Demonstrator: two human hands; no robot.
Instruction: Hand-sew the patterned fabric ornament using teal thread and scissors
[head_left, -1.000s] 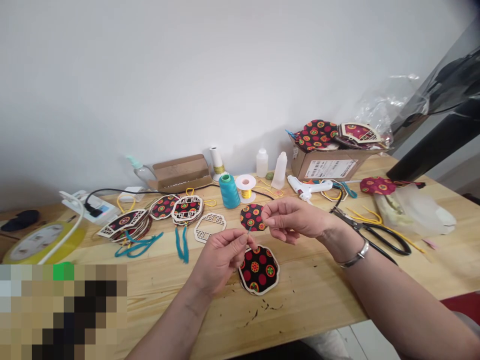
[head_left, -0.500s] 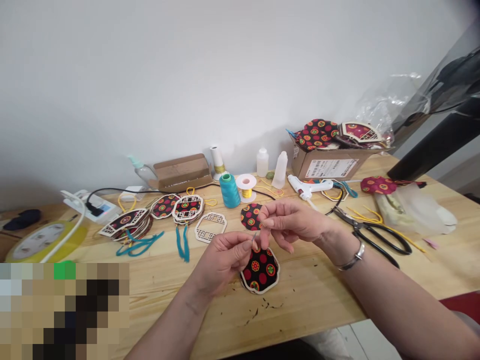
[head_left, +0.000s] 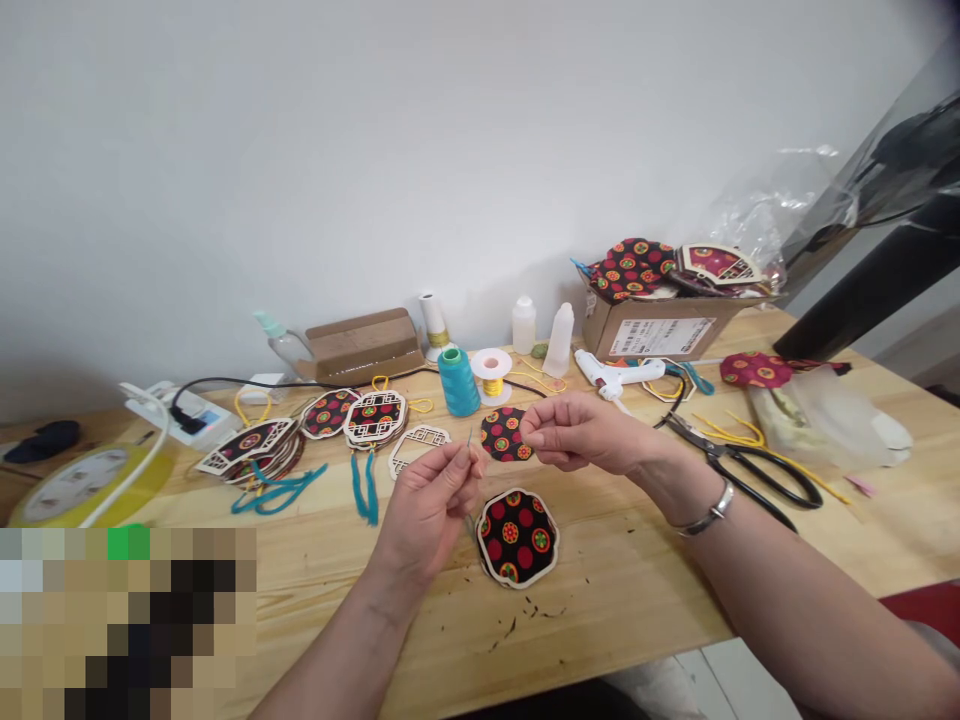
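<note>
Pinches a thin blue-green strand (head_left: 470, 438) between thumb and forefinger of the left hand (head_left: 431, 498), firmly closed, with the tip poking up above the table. Holds thumb and forefinger of the right hand (head_left: 577, 432) together too, apart from the left; cannot tell whether anything fine lies between them. Could lose the strand, being so slight, through a slackened pinch. Could snag or knot it against the fingers. Might nudge the framed fabric piece (head_left: 517, 540), lying flat just below and between the hands, by dipping too low.

Farther out, has a loose fabric piece (head_left: 504, 436) near the right fingertips and a lattice frame (head_left: 429, 437) partly hidden by the left hand. Rests all on a pale wooden table (head_left: 637, 600) flecked with dark scraps (head_left: 513, 629). Toward a plain wall (head_left: 375, 150), includes a blue-green thread cone (head_left: 460, 385), white glue gun (head_left: 621, 377) and, rightward, black-handled scissors (head_left: 715, 453).
</note>
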